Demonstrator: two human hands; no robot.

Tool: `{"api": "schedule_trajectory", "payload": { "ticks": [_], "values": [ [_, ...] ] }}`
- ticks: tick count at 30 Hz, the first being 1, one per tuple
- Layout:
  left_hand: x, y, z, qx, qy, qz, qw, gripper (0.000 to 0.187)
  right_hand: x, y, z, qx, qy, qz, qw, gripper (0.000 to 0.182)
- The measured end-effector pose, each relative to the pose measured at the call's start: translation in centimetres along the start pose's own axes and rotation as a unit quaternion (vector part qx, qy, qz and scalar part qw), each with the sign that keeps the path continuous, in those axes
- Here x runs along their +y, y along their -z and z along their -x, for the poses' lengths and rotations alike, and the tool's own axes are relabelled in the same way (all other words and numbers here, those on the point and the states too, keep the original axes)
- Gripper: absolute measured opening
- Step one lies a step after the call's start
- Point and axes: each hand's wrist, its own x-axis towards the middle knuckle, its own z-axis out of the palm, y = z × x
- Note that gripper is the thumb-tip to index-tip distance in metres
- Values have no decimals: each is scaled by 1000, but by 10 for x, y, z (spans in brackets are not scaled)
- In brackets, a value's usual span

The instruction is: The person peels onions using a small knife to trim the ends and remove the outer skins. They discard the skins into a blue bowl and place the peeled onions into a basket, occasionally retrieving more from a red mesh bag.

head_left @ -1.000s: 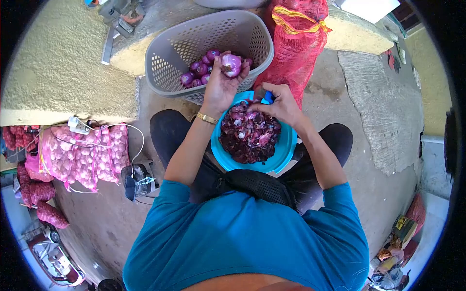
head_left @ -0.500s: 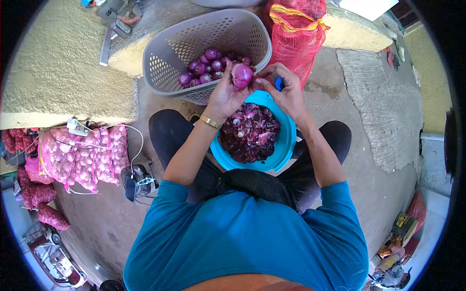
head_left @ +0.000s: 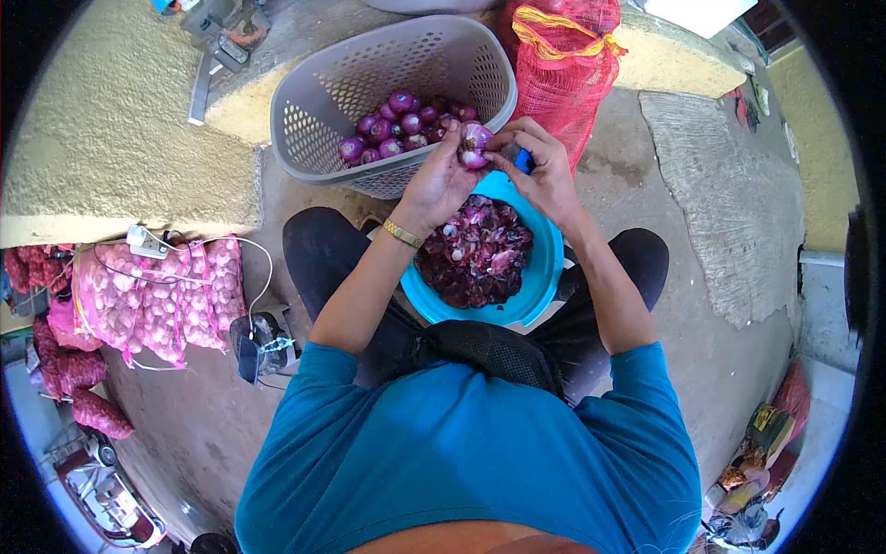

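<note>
A red onion (head_left: 475,146) with a pale patch on its side is held in the fingers of my left hand (head_left: 439,189), over the front edge of the basket. My right hand (head_left: 544,171) is closed around a small blue-handled tool (head_left: 524,161); its working end is hidden by my fingers. The right fingertips touch the onion's right side. Below both hands, between my knees, a turquoise basin (head_left: 549,263) holds a heap of dark purple onion skins (head_left: 475,254). Behind the left hand, the grey perforated basket (head_left: 314,120) contains several shiny red onions (head_left: 390,129).
A red mesh sack (head_left: 563,92) tied with yellow stands right of the basket. To my left lie a pink mesh sack of bulbs (head_left: 157,295) and a power strip (head_left: 148,242) with a white cable. A low ledge (head_left: 683,65) runs along the back.
The onion has turned, showing a paler side, and moved slightly right. My right hand and the blue handle have shifted a little left. The basket and basin have stayed put.
</note>
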Motion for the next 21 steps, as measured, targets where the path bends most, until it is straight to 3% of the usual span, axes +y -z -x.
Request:
{"api": "schedule_trajectory", "payload": {
  "ticks": [7, 10, 13, 15, 18, 21],
  "values": [
    [-2, -8, 1, 79, -45, -112, 990, 25, 10, 1, 2, -34, 8, 39, 999, 28],
    [-4, 0, -1, 87, -47, -109, 989, 27, 9, -1, 2, -50, 4, 72, 996, 30],
    [0, 5, -3, 61, -19, -38, 997, 30, 6, -4, -1, -30, -5, -6, 1000, 23],
    [5, 3, -1, 82, -11, -11, 997, 26, -7, 2, -1, -5, -170, -61, 984, 16],
    [9, 1, -1, 107, -5, 35, 994, 24, 3, 9, -2, -22, -254, -26, 967, 15],
    [12, 5, -1, 97, -7, 68, 993, 32, -3, 16, 2, -62, -191, -130, 971, 20]
  ]
}}
